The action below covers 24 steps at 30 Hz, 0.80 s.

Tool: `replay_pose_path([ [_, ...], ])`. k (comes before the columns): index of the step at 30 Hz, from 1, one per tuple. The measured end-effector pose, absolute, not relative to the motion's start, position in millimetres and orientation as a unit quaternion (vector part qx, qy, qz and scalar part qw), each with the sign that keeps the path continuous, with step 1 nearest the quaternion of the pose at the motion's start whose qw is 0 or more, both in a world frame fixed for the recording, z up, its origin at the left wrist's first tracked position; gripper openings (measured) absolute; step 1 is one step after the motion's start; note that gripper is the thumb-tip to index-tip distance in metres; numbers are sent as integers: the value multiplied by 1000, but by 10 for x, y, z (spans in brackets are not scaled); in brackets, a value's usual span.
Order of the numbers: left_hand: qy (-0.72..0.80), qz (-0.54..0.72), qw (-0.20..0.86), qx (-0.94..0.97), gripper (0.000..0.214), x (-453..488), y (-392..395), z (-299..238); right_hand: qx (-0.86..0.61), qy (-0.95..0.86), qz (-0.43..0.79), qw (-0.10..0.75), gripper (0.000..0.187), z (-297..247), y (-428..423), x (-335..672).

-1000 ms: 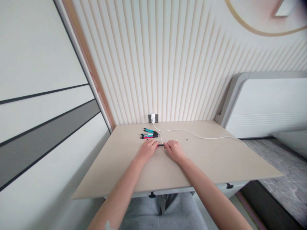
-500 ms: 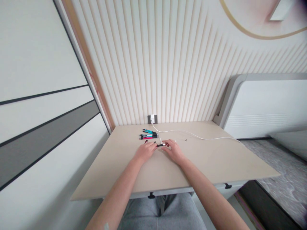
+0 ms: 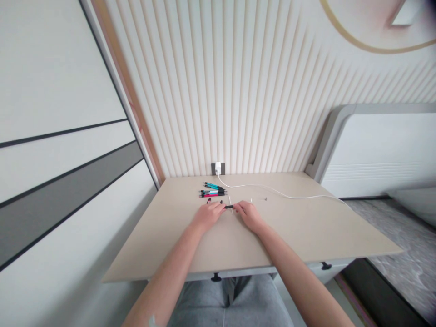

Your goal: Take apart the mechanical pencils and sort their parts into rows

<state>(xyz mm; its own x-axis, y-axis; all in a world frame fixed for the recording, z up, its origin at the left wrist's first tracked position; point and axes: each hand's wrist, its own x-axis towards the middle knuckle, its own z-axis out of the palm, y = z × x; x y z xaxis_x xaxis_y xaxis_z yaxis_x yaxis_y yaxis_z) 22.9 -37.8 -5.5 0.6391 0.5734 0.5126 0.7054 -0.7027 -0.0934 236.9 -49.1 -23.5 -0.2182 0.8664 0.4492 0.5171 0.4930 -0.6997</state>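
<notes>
Between my hands lies a dark pen barrel [image 3: 229,207], level and sideways over the desk. My left hand [image 3: 208,215] is closed around its left end, and my right hand [image 3: 250,215] closes its fingers on the right end. Behind the barrel lies a thin white stick [image 3: 230,200], like a pen refill. Near my left fingertips are a small black piece [image 3: 221,201] and a dark red piece [image 3: 209,200]. Beyond my right hand sit a tiny white piece [image 3: 251,200] and a tiny grey piece [image 3: 266,199], too small to make out.
Several pens [image 3: 213,193] in blue, white, black and red lie behind my left hand on the beige desk [image 3: 143,245]. A white charger [image 3: 218,168] is plugged into the wall, its cable [image 3: 282,195] running right across the desk. A bed headboard [image 3: 381,154] stands at right.
My right fingers have closed onto the right end of the pen barrel, where a light tip showed before. My left hand keeps its hold. The view has shifted slightly.
</notes>
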Motion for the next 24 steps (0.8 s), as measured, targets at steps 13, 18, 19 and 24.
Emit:
replay_pose_path([
  [13,-370,-200,127,-898,25,239,-384,-65,-457,-771,215,388,23,-239,-498,2380],
  [18,-401,-201,121,-886,24,234,-377,-71,-477,-754,191,409,26,-206,-505,2385],
  [19,-407,-203,121,-882,24,231,-375,-71,-484,-748,184,415,28,-188,-528,2404],
  [24,-423,-207,115,-875,23,226,-364,-80,-467,-756,202,413,28,-67,-849,2630],
])
